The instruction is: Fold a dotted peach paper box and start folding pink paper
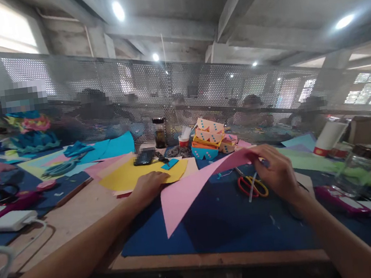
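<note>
One pink sheet (192,190) is held up mid-frame, pinched narrowly by the right hand (275,168); the left hand (152,181) is laid over the yellow sheet (119,178) — its grip cannot be told. Sheet handling seems in hand — a gentle, crease-free hold is probably called for next.

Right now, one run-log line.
left hand: on yellow sheet | right hand: pinching raised pink sheet | scissors: on blue mat

pink sheet (188,190), yellow sheet (122,177): smooth, matt, paper-like | blue mat (223,229): matt | table edge (220,259): wood-like, dull | jar (357,174): clear, glossy | perforated partition (202,80): metallic sheen | ceiling (171,1): rough, concrete-like
</note>
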{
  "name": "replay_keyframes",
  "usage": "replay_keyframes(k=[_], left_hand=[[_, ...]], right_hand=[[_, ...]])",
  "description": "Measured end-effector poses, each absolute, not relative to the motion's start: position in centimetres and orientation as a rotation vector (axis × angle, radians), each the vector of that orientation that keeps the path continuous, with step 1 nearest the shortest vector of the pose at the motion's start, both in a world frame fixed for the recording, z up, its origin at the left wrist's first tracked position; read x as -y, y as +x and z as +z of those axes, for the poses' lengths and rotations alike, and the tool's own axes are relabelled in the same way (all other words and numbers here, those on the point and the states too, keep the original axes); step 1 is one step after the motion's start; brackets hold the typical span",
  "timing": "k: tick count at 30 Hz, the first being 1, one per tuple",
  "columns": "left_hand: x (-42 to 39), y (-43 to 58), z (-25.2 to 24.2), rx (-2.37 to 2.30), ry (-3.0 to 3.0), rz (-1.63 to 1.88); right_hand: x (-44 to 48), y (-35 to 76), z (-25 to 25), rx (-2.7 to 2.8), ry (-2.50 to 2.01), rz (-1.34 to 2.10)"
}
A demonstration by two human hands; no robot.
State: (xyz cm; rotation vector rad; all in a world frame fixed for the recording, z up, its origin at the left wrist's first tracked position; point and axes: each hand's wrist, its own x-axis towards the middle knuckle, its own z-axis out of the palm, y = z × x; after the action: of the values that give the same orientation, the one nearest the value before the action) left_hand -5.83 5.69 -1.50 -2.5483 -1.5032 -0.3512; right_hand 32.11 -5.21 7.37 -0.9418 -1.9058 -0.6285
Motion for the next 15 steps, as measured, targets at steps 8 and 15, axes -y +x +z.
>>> replay_keyframes(k=[8, 15], left_hand=[[-5.2, -5.9, -1.4, 1.525, -2.551, -0.369], [-4.1, -5.8, -0.7, 1.555, -2.555, -0.415]], right_hand=[[3.9, 31.7, 9.4, 1.724, -1.094, -0.811], [1.5, 29.2, 11.7, 1.603, -1.112, -0.887]])
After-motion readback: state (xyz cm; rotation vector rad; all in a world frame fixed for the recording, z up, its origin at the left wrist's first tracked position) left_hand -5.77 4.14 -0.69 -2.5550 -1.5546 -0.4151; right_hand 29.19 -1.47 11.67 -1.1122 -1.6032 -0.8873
